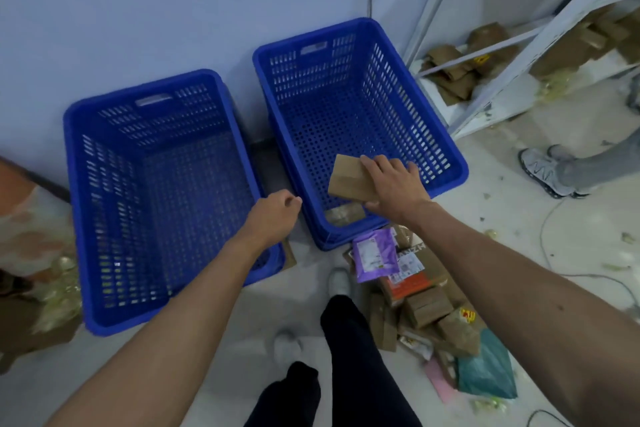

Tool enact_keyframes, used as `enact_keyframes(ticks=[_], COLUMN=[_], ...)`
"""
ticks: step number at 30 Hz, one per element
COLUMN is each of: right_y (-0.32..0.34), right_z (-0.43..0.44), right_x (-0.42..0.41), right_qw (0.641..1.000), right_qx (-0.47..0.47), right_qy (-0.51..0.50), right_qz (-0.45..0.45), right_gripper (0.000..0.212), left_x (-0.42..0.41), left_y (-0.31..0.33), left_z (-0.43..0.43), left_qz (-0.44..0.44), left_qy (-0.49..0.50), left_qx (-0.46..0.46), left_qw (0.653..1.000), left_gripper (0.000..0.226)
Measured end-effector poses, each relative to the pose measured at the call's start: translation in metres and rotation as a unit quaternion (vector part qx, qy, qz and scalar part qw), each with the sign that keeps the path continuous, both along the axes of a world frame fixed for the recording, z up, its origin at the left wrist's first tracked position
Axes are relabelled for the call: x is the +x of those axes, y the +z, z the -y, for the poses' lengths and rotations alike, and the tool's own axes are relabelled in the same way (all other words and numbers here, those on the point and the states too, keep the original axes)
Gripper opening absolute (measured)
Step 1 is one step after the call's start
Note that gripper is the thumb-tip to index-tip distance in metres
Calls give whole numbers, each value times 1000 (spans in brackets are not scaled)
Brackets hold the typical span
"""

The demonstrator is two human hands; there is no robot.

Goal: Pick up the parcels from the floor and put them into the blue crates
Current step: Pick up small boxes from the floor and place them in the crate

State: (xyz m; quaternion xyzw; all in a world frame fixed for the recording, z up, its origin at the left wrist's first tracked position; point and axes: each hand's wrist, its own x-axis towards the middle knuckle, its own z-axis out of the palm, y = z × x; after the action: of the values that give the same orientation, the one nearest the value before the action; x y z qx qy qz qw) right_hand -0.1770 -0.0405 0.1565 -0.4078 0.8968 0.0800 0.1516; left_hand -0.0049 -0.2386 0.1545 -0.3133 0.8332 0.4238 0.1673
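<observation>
Dark-trousered legs stand on the pale floor just beside a heap of brown cardboard parcels, which is topped by a purple plastic pouch. Farther out, the left hand hangs with fingers loosely curled, holding nothing, by the left blue perforated plastic crate. The right hand clasps a flat brown cardboard parcel over the near end of the right blue perforated plastic crate, above a small brown packet on its bottom. White metal shelving stands beyond.
</observation>
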Motion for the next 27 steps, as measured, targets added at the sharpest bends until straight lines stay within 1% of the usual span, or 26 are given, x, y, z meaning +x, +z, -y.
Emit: enact_keyframes(ticks=[3, 7, 11, 13, 16, 19, 21, 23, 25, 27], right_y=[-21, -60, -109, -136, -176, -213, -234, -253, -267, -278], right_z=[14, 27, 34, 39, 48, 58, 66, 75, 81, 87], right_x=[-31, -70, -97, -107, -118, -124, -129, -134, -138, -140], right_qw=[999, 995, 988, 983, 976, 974, 969, 964, 962, 963], right_qx=[12, 39, 85, 110, 142, 139, 140, 148, 154, 162], right_qy=[8, 20, 42, 64, 87, 112, 154, 187, 193, 182], right_qz=[31, 91, 126, 136, 138, 139, 130, 118, 113, 120], right_gripper=[100, 104, 105, 102, 101, 93, 91, 92, 91, 87], left_x=[-25, -67, -105, -119, -136, -146, -149, -148, -147, -147], left_y=[-11, -33, -69, -90, -126, -162, -179, -189, -191, -190], left_z=[3, 5, 9, 14, 25, 34, 34, 31, 32, 35], left_qz=[25, 46, 26, -9, -82, -78, -75, -100, -125, -129], left_qy=[7, 20, 11, 4, -42, -84, -87, -73, -54, -58], left_qx=[-7, -54, -116, -159, -246, -297, -314, -318, -295, -280], left_qw=[1000, 997, 993, 987, 965, 948, 942, 940, 946, 950], left_gripper=[31, 26, 27, 30, 30, 34, 39, 41, 42, 46])
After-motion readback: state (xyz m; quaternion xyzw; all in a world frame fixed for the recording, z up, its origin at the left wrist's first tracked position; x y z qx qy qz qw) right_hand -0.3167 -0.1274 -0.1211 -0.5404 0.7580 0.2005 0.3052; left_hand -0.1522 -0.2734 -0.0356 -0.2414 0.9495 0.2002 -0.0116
